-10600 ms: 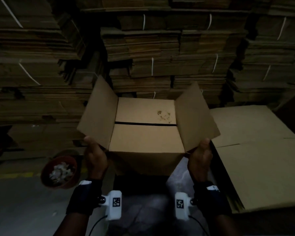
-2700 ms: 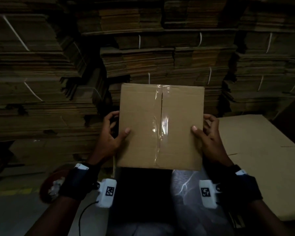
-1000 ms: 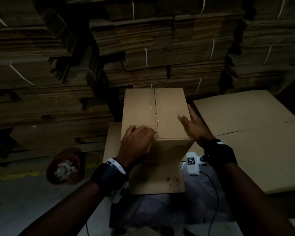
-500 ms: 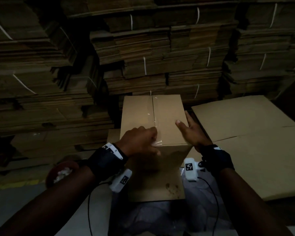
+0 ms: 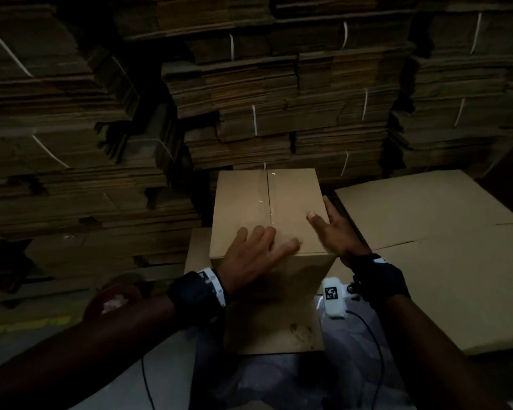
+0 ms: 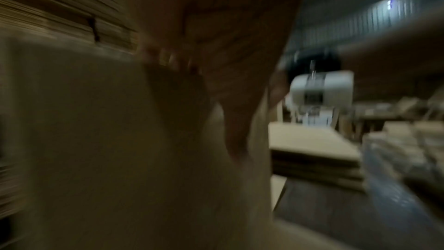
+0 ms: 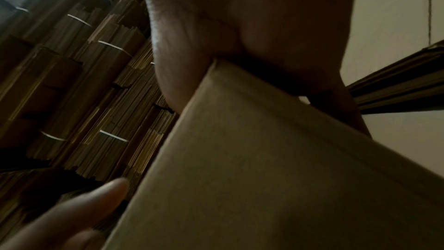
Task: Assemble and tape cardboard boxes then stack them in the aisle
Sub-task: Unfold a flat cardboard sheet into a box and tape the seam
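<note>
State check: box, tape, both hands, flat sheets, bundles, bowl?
box: upright, top flaps closed
tape: clear strip along the top seam
left hand: fingers spread, pressing flat on the box top near the front edge
right hand: open, against the box's right top edge
flat sheets: lying unfolded, right of the box
bundles: strapped, stacked behind
bowl: partly hidden by the left arm

A round reddish bowl point(image 5: 113, 297) holding pale scraps sits low on the left. A yellow line point(image 5: 27, 324) runs along the grey floor point(image 5: 57, 344) beside it.
</note>
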The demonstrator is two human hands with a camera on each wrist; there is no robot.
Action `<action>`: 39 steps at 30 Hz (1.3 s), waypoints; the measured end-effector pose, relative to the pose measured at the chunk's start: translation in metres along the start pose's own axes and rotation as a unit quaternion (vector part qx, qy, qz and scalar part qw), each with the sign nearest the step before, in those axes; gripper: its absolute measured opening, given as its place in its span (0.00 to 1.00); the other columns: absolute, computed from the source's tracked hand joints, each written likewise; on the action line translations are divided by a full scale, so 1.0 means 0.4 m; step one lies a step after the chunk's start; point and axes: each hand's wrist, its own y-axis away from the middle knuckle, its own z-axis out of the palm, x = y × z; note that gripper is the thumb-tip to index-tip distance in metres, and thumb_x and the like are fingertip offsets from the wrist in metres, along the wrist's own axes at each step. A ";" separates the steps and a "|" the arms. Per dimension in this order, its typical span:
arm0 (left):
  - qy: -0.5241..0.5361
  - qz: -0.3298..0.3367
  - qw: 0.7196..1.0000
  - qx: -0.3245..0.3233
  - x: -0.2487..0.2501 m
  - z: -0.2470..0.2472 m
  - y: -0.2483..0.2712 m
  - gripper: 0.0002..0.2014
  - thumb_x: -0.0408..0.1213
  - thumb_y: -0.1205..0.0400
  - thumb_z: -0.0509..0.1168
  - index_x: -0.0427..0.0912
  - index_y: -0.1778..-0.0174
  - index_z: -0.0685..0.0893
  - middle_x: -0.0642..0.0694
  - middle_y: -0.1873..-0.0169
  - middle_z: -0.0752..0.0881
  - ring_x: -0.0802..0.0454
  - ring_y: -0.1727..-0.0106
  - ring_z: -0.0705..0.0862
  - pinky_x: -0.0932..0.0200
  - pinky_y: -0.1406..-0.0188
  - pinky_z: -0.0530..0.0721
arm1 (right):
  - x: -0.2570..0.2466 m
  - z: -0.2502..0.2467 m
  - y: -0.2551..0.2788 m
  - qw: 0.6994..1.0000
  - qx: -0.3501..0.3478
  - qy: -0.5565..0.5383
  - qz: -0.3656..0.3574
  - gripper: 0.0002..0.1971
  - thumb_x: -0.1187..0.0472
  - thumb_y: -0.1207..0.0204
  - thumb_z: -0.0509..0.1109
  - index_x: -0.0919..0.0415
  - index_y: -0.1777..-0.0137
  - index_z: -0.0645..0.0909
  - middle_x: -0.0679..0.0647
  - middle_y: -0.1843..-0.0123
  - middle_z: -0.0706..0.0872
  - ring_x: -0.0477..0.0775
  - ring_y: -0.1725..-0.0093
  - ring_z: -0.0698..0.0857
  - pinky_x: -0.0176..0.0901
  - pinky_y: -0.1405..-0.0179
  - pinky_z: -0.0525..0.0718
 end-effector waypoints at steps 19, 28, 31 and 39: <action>0.586 -0.184 0.786 0.073 -0.207 -0.132 -0.177 0.11 0.38 0.12 0.66 0.42 0.36 0.87 0.46 0.35 0.86 0.58 0.41 0.84 0.69 0.48 0.81 | 0.010 -0.007 -0.003 0.999 -0.023 -0.021 0.007 0.44 0.29 0.28 0.71 0.31 0.14 0.56 0.47 0.17 0.74 0.52 0.23 0.77 0.65 0.23 0.76; 0.546 -0.208 0.811 -0.024 -0.243 -0.085 -0.216 0.11 0.20 0.18 0.69 0.26 0.40 0.85 0.28 0.49 0.89 0.33 0.52 0.90 0.36 0.47 0.89 | 0.017 -0.008 -0.011 0.999 -0.025 -0.024 -0.002 0.45 0.29 0.30 0.72 0.35 0.14 0.60 0.44 0.20 0.78 0.46 0.26 0.80 0.59 0.23 0.78; 0.474 -0.191 0.856 -0.078 -0.245 -0.098 -0.236 0.07 0.26 0.22 0.75 0.29 0.50 0.91 0.35 0.55 0.92 0.43 0.58 0.89 0.43 0.50 0.89 | 0.013 -0.006 -0.011 0.999 -0.029 -0.029 0.003 0.43 0.31 0.27 0.73 0.34 0.14 0.58 0.44 0.19 0.77 0.47 0.26 0.80 0.61 0.23 0.78; 0.199 -0.120 0.961 -0.150 -0.235 -0.098 -0.309 0.05 0.34 0.27 0.79 0.42 0.57 0.95 0.44 0.57 0.92 0.44 0.43 0.86 0.53 0.50 0.80 | -0.011 -0.007 0.005 0.999 -0.035 -0.025 -0.016 0.35 0.42 0.17 0.70 0.38 0.13 0.60 0.45 0.21 0.78 0.46 0.26 0.80 0.57 0.24 0.78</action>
